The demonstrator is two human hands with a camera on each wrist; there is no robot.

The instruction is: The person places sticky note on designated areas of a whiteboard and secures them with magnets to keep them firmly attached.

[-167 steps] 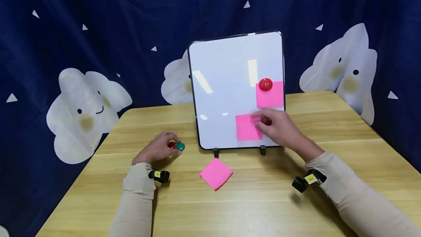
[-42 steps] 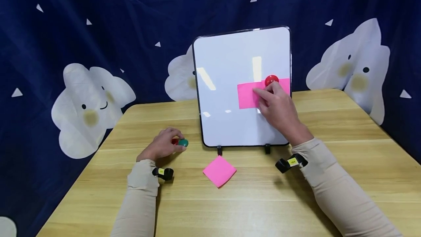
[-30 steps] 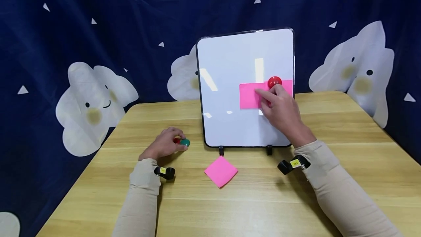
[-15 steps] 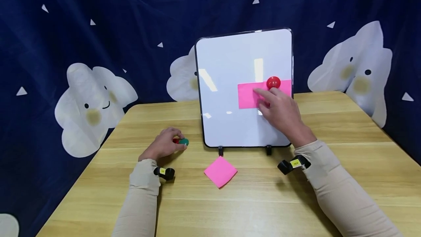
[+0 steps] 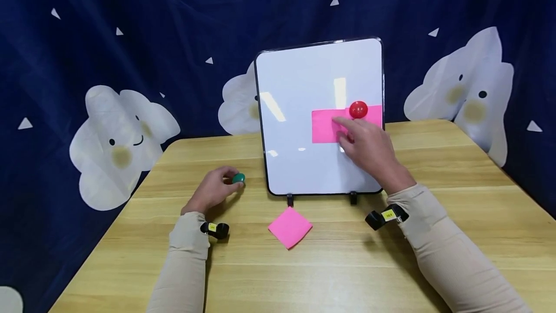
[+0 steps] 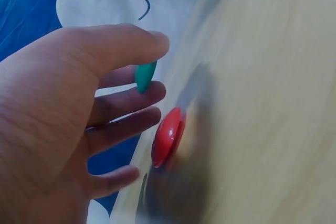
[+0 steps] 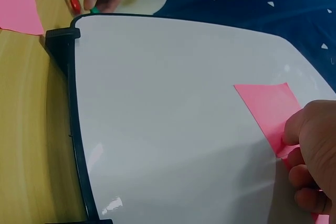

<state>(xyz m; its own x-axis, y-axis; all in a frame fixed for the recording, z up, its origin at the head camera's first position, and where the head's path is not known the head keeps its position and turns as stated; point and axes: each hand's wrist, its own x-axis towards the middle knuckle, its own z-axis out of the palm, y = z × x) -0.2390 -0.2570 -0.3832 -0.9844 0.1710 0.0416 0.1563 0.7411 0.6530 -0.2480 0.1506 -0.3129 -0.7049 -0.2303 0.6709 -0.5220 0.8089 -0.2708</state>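
Glossy green disc (image 5: 238, 178) is off the counter (image 5: 278, 279) now, 8 o'clock from the whiteboard (image 5: 299, 83), left hand (image 5: 212, 189) pinching it; domed red disc (image 6: 168, 137) below. Right hand (image 5: 369, 149), at board's 4 o'clock, touches pink paper (image 5: 323, 128); can't tell its grip.

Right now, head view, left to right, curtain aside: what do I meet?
Left sleeve, left hand, green magnet, pink note on the table, left pink note on the whiteboard, red magnet, right sleeve.
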